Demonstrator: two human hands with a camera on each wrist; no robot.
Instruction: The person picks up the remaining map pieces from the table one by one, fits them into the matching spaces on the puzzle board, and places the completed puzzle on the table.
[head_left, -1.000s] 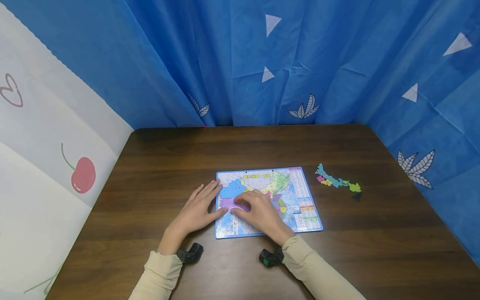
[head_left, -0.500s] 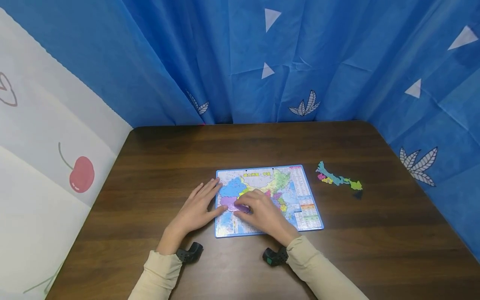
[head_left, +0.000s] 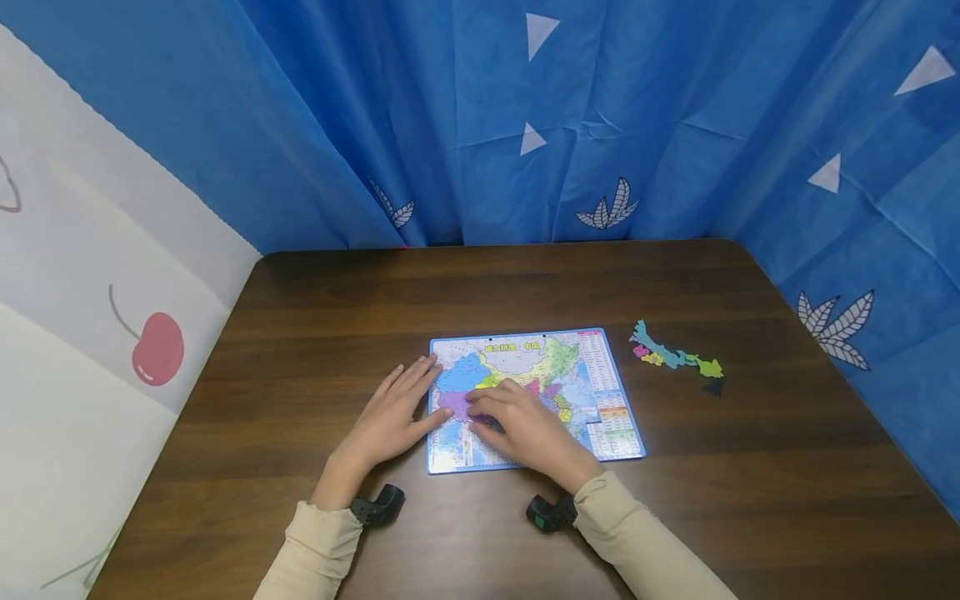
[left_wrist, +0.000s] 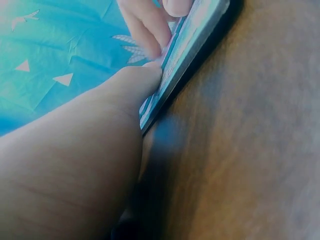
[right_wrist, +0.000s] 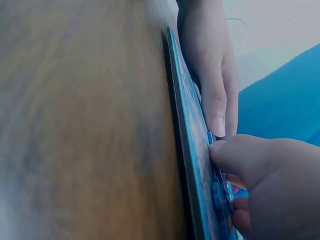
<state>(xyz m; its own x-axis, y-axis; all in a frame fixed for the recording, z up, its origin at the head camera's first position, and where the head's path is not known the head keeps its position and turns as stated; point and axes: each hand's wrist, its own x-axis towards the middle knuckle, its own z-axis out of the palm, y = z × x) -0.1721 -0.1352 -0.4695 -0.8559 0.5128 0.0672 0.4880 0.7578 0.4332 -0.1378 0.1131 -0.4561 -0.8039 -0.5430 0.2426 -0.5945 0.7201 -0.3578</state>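
A blue-edged map puzzle board (head_left: 442,461) lies on the table. On its left part is a purple puzzle piece (head_left: 452,405), below a blue puzzle piece (head_left: 460,375). My left hand (head_left: 390,421) rests with straight, spread fingers over the board's left edge, its thumb tip at the purple piece. From the right, my right hand (head_left: 532,429) holds the purple piece with bent fingers and thumb, covering its right part. In the right wrist view, the right thumb (right_wrist: 240,155) bears on the piece's edge, close to the left fingertips (right_wrist: 218,126).
Right of the board, several loose puzzle pieces lie on the brown table (head_left: 337,308): a long teal piece (head_left: 654,347), a magenta one (head_left: 641,352), yellow and green ones (head_left: 709,367), and a dark one (head_left: 714,387). A blue curtain (head_left: 420,117) hangs behind the table.
The purple piece's right part, tilted up in the right fingers before, now lies lower and flatter on the board. The left hand has stayed nearly still.
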